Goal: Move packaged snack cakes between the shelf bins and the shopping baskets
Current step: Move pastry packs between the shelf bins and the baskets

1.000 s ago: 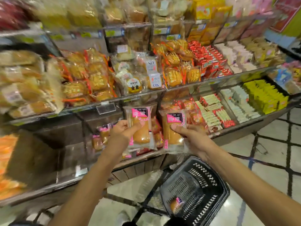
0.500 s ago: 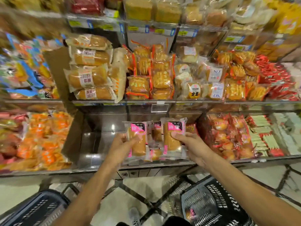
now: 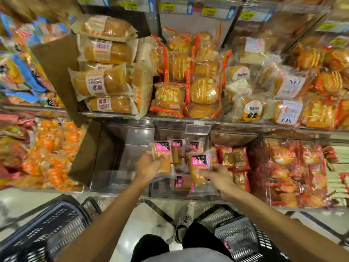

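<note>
My left hand point(image 3: 146, 167) grips a snack cake in a clear wrapper with a pink label point(image 3: 162, 157), held upright over the lower shelf bin point(image 3: 200, 190). My right hand point(image 3: 219, 174) grips a second pink-labelled snack cake point(image 3: 198, 167) just to the right of it, lower inside the same bin. Several more pink-labelled cakes point(image 3: 182, 182) lie in that bin behind and below both hands. A dark blue basket point(image 3: 43, 231) stands on the floor at lower left. A black basket point(image 3: 239, 233) stands at lower right, partly hidden by my right forearm.
The clear bin point(image 3: 120, 167) left of my hands holds nothing visible. Red-wrapped cakes point(image 3: 234, 163) fill the bin to the right. The upper shelf point(image 3: 188, 121) carries bread loaves and round cakes. Orange packs point(image 3: 47, 157) sit at lower left. My shoe point(image 3: 184, 222) stands between the baskets.
The view has swung left and tilted down. Both hands have carried their cakes lower into the bin. The blue basket has come into view at lower left.
</note>
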